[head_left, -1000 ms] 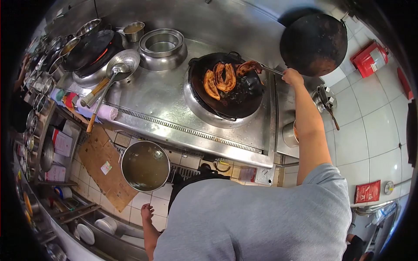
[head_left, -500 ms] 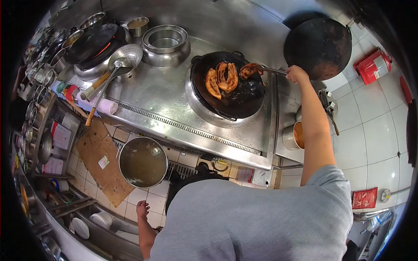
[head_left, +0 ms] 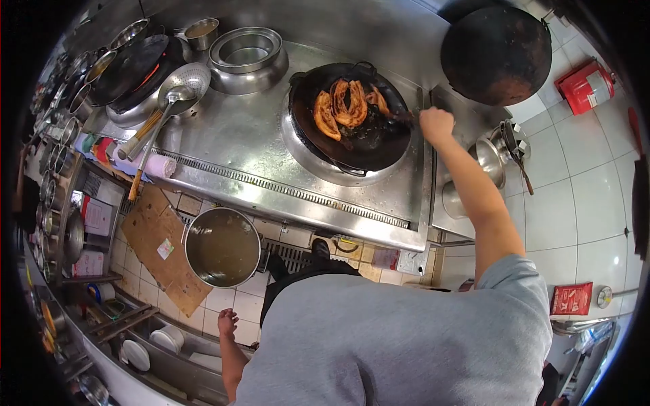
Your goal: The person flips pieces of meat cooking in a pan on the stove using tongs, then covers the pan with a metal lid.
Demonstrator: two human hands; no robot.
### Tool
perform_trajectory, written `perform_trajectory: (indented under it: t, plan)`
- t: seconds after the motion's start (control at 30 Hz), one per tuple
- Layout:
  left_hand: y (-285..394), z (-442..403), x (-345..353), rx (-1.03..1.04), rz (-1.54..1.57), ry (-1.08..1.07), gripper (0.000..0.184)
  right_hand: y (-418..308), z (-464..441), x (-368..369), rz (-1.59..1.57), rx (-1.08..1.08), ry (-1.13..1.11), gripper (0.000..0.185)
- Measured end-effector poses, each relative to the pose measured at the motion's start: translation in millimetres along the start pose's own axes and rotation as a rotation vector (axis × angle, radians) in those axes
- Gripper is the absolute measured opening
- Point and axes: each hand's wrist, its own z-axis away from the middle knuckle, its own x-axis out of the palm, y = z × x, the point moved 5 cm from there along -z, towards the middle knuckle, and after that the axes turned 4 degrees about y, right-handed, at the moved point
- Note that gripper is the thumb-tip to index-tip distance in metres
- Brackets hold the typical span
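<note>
Nearest, below the wok (head_left: 369, 145), spreads one person's grey shirt (head_left: 406, 331). The left hand (head_left: 228, 323) hangs below the wok and to its left, well apart from it, its fingers loosely curled and nothing visible in them. Beyond that hand, also below and left of the wok, are one large pot (head_left: 256, 260) of cloudy liquid and one sheet of cardboard (head_left: 145, 230) bearing one small label (head_left: 165, 248).

The wok sits on the steel stove (head_left: 230, 152) and holds three browned pieces of meat (head_left: 326, 115): one strip at the left, one U-shaped piece in the middle, and one smaller piece at the right. The right hand (head_left: 435, 125) is just beside the wok's right rim, its fist clamped on one tool (head_left: 407, 118), too blurred to make out its shape. The two hands are well apart.

Right of the wok stand one steel bowl (head_left: 487, 164) and one steel pot (head_left: 455, 198), partly hidden by the forearm. Left of the wok lie one rolled towel (head_left: 161, 165), one skimmer (head_left: 193, 76) and one ladle (head_left: 178, 95). Farther back on the wok's left are one steel tub (head_left: 250, 80) and one small cup (head_left: 202, 42); above and right of the wok is one second wok (head_left: 497, 57).
</note>
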Motion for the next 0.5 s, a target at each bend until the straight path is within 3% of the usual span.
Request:
perform_trajectory:
  t: [0.13,0.43,0.5]
  plan:
    - [12,10,2,-0.008,-0.051,0.002,0.014,-26,14,23,-0.086,-0.011,-0.059,0.017]
    - [39,1,-20,0.079,-0.040,0.005,0.017,-14,-2,21,-0.149,-0.039,-0.145,0.016]
    - [42,5,-22,0.101,-0.023,0.011,0.017,8,-22,42,-0.268,0.004,-0.310,0.020]
